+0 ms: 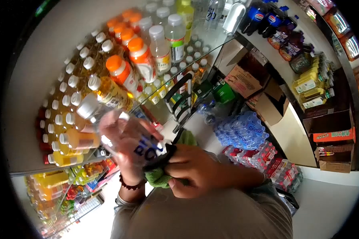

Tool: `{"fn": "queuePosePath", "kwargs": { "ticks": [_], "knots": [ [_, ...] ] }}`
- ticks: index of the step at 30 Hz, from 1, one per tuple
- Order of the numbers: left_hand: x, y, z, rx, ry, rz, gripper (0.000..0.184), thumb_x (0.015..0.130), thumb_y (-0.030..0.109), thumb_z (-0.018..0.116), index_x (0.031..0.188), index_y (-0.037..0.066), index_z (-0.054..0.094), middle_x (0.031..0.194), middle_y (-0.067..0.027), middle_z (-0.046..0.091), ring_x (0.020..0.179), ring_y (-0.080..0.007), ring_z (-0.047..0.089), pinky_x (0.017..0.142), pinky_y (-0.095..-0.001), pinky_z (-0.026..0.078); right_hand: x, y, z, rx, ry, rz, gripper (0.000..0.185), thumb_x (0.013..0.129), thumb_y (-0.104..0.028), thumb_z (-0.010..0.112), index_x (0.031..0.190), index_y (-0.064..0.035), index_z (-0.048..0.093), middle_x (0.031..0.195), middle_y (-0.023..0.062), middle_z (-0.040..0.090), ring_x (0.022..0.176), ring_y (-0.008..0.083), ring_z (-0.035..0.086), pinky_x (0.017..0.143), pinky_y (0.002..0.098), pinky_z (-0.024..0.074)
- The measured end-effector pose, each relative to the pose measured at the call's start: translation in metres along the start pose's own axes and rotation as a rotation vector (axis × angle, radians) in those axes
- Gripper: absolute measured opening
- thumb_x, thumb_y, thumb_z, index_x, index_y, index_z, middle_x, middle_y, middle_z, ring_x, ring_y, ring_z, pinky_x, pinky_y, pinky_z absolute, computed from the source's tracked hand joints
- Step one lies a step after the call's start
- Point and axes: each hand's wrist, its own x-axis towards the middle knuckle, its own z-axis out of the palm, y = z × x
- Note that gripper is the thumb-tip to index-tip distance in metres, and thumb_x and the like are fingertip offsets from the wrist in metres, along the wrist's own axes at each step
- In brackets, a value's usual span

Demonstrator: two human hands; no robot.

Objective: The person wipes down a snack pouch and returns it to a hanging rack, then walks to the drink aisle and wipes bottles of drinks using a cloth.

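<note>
My left hand (127, 159), a beaded bracelet at its wrist, is wrapped around a clear plastic bottle (143, 145). The bottle is tilted, its white cap (88, 106) toward the upper left and dark lettering near its base. My right hand (195, 171) has its fingers closed on a green cloth (159, 177) with a dark edge. That cloth lies against the lower end of the bottle; part of it is hidden under my fingers. Just beyond the bottle stand rows of drinks, among them an orange-capped bottle (121, 71) and a juice bottle (81, 139).
A glass shelf edge (155, 93) runs beside the bottle rows. A black rack (181, 97) stands past my hands. Wrapped water packs (243, 131) and red-labelled packs (253, 156) sit on the floor at right. Open cardboard boxes (269, 105) lean near shelves with cola bottles (255, 18).
</note>
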Motion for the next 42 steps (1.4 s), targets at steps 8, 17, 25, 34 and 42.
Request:
{"fn": "queuePosePath", "kwargs": {
  "ticks": [8,17,25,34,42],
  "knots": [
    [0.009,0.017,0.004,-0.624,-0.487,0.043,0.083,0.095,0.055,0.061,0.145,-0.003,0.030,0.105,-0.0229,0.064,0.083,-0.0310,0.069,0.071,-0.0369,0.063,-0.056,0.051,0.004,0.265,-0.288,0.758,0.035,0.102,-0.028,0.047,0.094,0.0022,0.064,0.084,0.0207,0.062,0.080,0.0372,0.063,0.077,0.0448,0.0498],
    [0.000,-0.020,-0.018,-0.643,-0.462,-0.507,0.094,0.090,0.075,0.051,0.143,-0.001,0.036,0.108,-0.0274,0.064,0.089,-0.0351,0.069,0.077,-0.0426,0.058,-0.072,0.008,0.001,0.474,-0.539,0.554,0.070,0.089,-0.040,0.076,0.138,0.0013,0.047,0.131,0.0186,0.059,0.116,0.0270,0.057,0.099,0.0417,0.0457],
    [-0.017,-0.020,-0.028,-0.130,-0.774,-0.266,0.076,0.088,0.025,0.078,0.146,0.002,0.037,0.134,-0.0177,0.055,0.118,-0.0273,0.061,0.101,-0.0418,0.050,-0.046,-0.024,0.025,0.168,-0.468,0.965,0.069,0.087,-0.036,0.078,0.141,-0.0038,0.049,0.142,0.0161,0.054,0.131,0.0287,0.052,0.112,0.0423,0.0398],
    [-0.025,-0.017,-0.063,0.285,-0.870,-0.195,0.108,0.079,0.042,0.086,0.154,-0.001,0.021,0.154,-0.0210,0.035,0.144,-0.0336,0.036,0.117,-0.0428,0.031,-0.094,0.022,0.057,-0.082,-0.198,0.658,0.067,0.083,-0.026,0.082,0.139,-0.0048,0.052,0.141,0.0137,0.055,0.130,0.0247,0.052,0.110,0.0427,0.0395],
    [-0.055,-0.038,-0.069,0.339,-0.595,-0.336,0.101,0.081,0.021,0.086,0.155,0.003,0.020,0.154,-0.0202,0.036,0.142,-0.0301,0.037,0.116,-0.0417,0.034,-0.081,0.064,0.046,0.593,0.431,0.552,0.063,0.090,-0.017,0.072,0.141,-0.0045,0.037,0.141,0.0179,0.051,0.125,0.0282,0.056,0.106,0.0444,0.0467]
  ]
}}
